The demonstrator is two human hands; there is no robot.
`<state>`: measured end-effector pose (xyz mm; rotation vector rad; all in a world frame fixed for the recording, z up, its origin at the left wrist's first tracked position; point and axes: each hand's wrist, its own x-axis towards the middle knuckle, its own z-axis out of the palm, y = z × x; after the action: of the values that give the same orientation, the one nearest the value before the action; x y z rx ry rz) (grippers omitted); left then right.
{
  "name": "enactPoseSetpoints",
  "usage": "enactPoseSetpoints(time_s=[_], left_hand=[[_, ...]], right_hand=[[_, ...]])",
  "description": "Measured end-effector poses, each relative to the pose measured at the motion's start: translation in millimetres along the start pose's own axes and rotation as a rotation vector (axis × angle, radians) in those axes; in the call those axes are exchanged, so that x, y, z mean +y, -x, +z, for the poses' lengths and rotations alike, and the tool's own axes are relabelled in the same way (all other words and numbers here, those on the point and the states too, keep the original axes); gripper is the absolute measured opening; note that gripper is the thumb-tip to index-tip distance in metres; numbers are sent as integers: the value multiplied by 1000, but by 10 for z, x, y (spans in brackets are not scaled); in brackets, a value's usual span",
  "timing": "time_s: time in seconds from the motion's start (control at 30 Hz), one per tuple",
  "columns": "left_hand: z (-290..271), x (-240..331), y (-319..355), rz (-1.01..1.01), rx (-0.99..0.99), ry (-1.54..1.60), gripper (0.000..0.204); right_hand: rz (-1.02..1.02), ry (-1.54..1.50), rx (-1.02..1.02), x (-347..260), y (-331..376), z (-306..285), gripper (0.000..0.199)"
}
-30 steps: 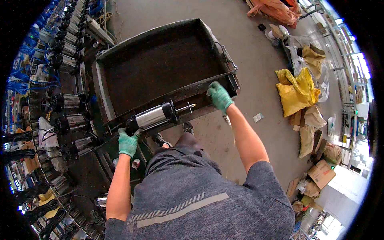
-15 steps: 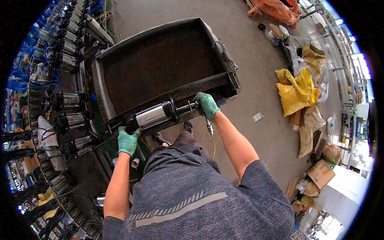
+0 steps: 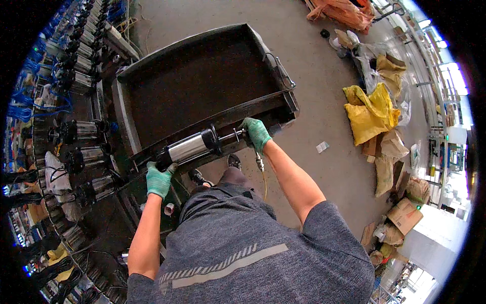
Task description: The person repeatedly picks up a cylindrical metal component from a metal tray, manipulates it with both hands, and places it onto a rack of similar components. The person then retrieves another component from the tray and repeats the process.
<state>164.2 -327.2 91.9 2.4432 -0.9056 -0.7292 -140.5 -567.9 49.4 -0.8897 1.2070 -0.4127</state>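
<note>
One cylinder point(image 3: 187, 148) lies just this side of the tray point(image 3: 125, 116), left hand point(image 3: 160, 180) at its left end, right hand point(image 3: 257, 134) at the other. Loads more units point(image 3: 91, 157) off left, sacks point(image 3: 372, 114) over right.

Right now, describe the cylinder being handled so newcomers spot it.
Find the large, dark, rectangular metal tray. Along its near side lies a shiny silver cylinder with black ends. Unlike the silver-and-black cylinders crowded at left, it lies between the green-gloved left hand and green-gloved right hand.
</note>
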Motion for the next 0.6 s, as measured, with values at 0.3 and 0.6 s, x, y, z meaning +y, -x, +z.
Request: enactPoseSetpoints(time_s=[0.3,0.6], left_hand=[[138,-196,4,68,42,120,72],[130,-216,31,23,72,91,74]], right_hand=[[-250,639,56,-377,9,-1039,35],[-123,1595,391,-813,-734,-1590,31]])
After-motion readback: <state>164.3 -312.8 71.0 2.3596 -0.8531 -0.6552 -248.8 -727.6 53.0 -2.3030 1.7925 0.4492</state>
